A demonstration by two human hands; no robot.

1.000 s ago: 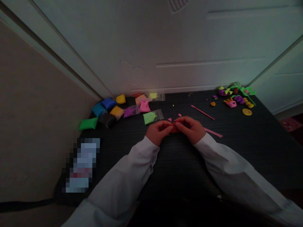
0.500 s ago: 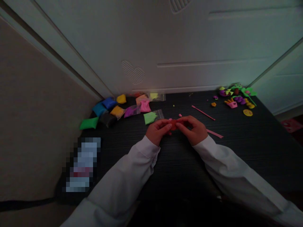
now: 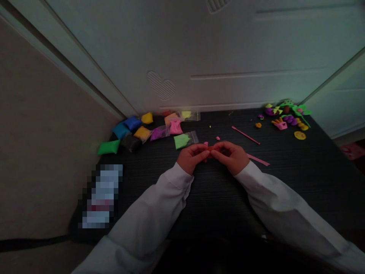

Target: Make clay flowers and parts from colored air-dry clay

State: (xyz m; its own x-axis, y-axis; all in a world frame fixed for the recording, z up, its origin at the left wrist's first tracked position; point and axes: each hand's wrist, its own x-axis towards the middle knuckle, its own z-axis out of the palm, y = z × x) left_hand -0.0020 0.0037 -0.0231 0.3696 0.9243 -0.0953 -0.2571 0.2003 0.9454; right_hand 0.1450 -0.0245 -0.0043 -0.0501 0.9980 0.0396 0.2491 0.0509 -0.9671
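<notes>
Across one dark bench (image 3: 216, 198), the left hand (image 3: 188, 158) and the right hand (image 3: 234, 158) both pinch one red piece (image 3: 210, 149) in their fingertips, with two pink bits (image 3: 218, 138) just beyond it, two pink tools (image 3: 245, 135) and one yellow disc (image 3: 300, 135) to its right, and one light-green packet (image 3: 181, 141) to its left.

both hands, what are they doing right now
Left hand: closed, pinching the red piece between thumb and fingers.
Right hand: closed, pinching the same piece from the other side.
</notes>
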